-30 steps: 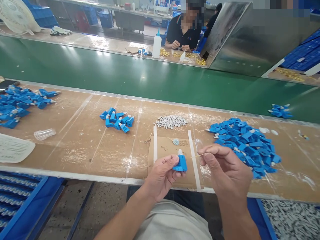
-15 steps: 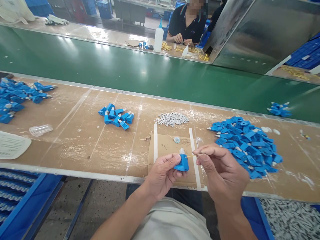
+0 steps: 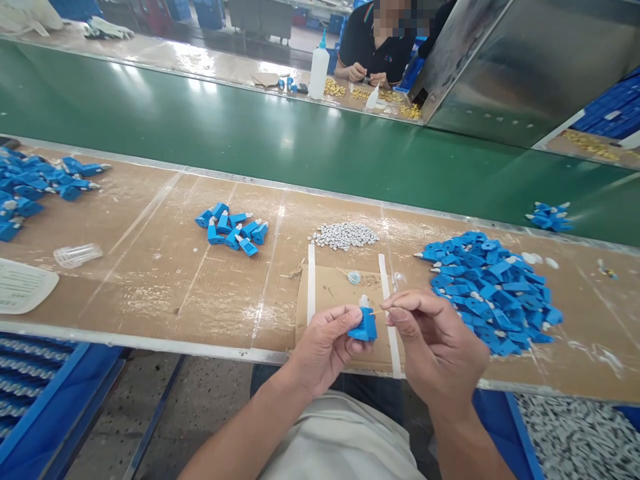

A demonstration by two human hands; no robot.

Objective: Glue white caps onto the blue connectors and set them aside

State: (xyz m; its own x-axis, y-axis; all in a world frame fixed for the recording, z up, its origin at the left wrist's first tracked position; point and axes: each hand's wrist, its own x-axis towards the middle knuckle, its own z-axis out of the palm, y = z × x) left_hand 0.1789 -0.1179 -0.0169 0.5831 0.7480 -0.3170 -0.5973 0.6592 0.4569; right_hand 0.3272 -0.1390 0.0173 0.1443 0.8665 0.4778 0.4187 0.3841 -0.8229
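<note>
Pinched in my left hand (image 3: 327, 343) is a blue plastic part (image 3: 367, 325) with a whitish tip pointing up. My right hand (image 3: 440, 347) holds a thin wooden stick (image 3: 379, 311) between thumb and fingers, its far end at the side of the blue part. Both hands are above a cardboard sheet (image 3: 327, 287) with white tape strips. On that sheet, beyond my hands, lies a small round clear dish (image 3: 353, 277) with another stick. A pile of small grey pieces (image 3: 345, 236) sits just past the sheet.
Many blue parts (image 3: 495, 293) are heaped at the right, a smaller group (image 3: 233, 230) left of centre, more (image 3: 30, 187) at far left. Beyond the green belt (image 3: 250, 133), a person (image 3: 375, 50) works near a white bottle (image 3: 319, 70). Blue bins (image 3: 525, 433) stand below the table.
My right hand has moved slightly left, closer to the blue part, with the stick. My left hand keeps its hold. The small blue group on the belt has shifted slightly left.
</note>
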